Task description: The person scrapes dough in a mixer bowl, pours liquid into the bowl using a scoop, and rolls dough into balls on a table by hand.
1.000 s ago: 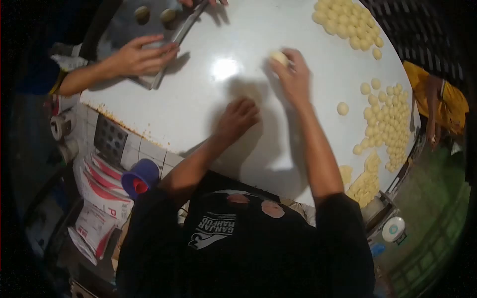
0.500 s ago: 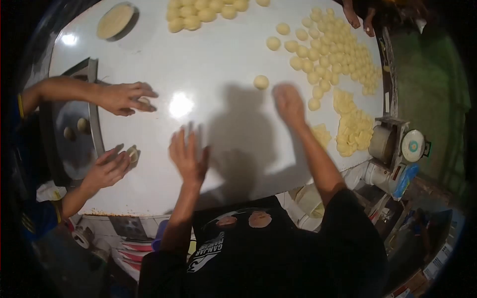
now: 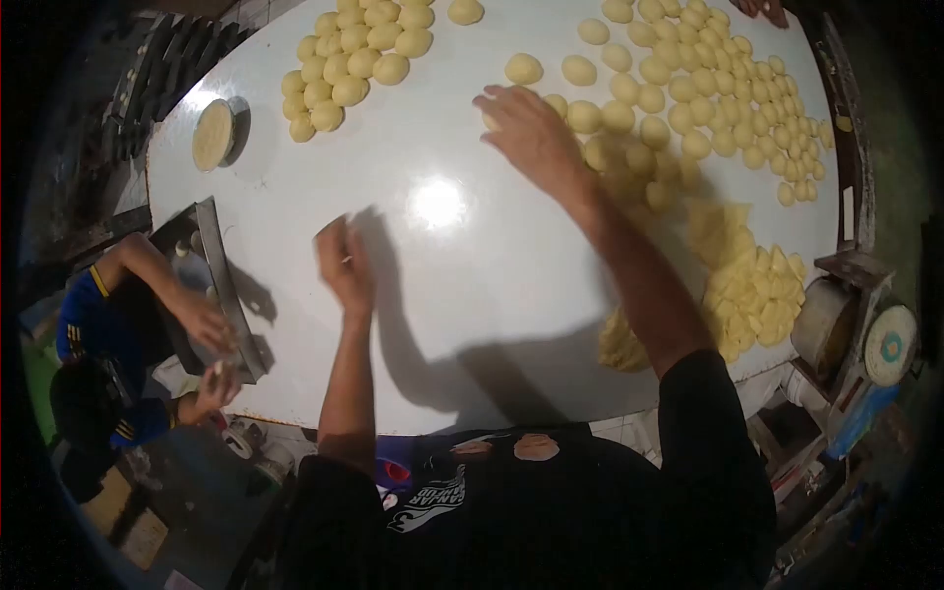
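My right hand (image 3: 536,143) reaches over the white table with its fingers stretched out and apart. Its fingertips lie beside a pale yellow dough ball (image 3: 524,68), and a sliver of another ball shows by the fingers, mostly covered. Further left, my left hand (image 3: 344,264) has its fingers curled in above the table; whether anything is inside is hidden. Many dough balls (image 3: 651,98) spread out to the right of my right hand. Under and beside my right forearm lie cut dough pieces (image 3: 762,300) and a larger dough lump (image 3: 624,342).
Another cluster of dough balls (image 3: 351,64) sits at the far left, near a round dish (image 3: 213,135). At the left edge a co-worker's hands (image 3: 208,329) are beside a dark metal tray (image 3: 226,280). A dial scale (image 3: 890,344) and a pot (image 3: 824,317) stand right.
My view has shifted. My right hand has reached forward to the dough balls and opened out; my left hand has curled its fingers. The co-worker's hands have drawn back to the tray.
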A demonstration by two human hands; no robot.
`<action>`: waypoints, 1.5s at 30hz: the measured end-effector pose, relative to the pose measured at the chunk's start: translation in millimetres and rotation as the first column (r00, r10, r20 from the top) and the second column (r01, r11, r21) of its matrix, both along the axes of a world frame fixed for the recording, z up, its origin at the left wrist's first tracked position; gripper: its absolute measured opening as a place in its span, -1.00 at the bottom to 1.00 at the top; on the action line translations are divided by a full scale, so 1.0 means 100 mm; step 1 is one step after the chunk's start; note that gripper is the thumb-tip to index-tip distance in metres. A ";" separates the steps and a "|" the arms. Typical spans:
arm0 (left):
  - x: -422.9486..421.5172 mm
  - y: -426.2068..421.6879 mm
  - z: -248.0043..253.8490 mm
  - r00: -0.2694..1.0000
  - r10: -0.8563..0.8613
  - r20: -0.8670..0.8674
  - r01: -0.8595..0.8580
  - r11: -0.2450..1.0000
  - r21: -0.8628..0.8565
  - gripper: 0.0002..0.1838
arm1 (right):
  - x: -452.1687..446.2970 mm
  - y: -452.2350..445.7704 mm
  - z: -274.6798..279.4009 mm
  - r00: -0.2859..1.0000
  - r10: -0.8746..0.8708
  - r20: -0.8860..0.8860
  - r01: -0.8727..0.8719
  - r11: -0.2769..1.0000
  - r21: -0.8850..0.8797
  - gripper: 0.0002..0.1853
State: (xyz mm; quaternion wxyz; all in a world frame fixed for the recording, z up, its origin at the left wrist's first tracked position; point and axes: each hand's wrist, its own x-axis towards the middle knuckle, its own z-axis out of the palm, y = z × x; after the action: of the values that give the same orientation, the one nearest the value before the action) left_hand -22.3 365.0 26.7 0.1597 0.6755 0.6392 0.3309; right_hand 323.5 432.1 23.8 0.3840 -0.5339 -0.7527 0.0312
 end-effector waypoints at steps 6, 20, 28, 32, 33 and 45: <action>-0.87 -0.70 0.08 0.979 0.159 -0.126 -0.185 0.954 -0.237 -0.77 | -0.66 -0.35 -0.06 0.979 0.206 -0.006 -0.197 0.930 -0.311 -0.84; -1.74 -1.53 -0.57 0.868 -0.486 -0.099 0.482 0.874 -0.069 -0.77 | -1.74 -1.72 -0.55 0.793 0.608 -0.031 -0.570 0.723 -0.391 -0.79; -1.57 -1.38 -0.38 0.862 -0.494 0.113 0.487 0.870 0.078 -0.76 | -2.38 -1.75 -0.55 0.947 0.270 0.173 -0.180 0.894 -0.410 -0.70; -1.59 -0.79 -0.23 0.959 -0.230 -0.164 0.246 0.966 0.084 -0.77 | -2.55 -1.10 -0.31 0.963 0.233 0.135 -0.191 0.944 -0.268 -0.67; -1.31 -0.74 -0.13 0.985 -0.144 -0.091 0.151 0.985 0.084 -0.77 | -2.80 -1.06 -0.29 0.994 0.027 0.109 -0.002 0.974 -0.227 -0.66; -1.43 -1.34 -0.35 0.979 -0.200 -0.029 0.199 0.980 -0.019 -0.77 | -2.37 -1.53 -0.61 0.971 0.234 0.053 -0.220 0.958 -0.185 -0.74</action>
State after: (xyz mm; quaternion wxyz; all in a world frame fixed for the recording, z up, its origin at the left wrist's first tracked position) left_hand -165.5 231.4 -8.3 0.1879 0.7398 0.5733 0.2977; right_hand 86.3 279.6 -37.2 0.3004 -0.4769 -0.8169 0.1224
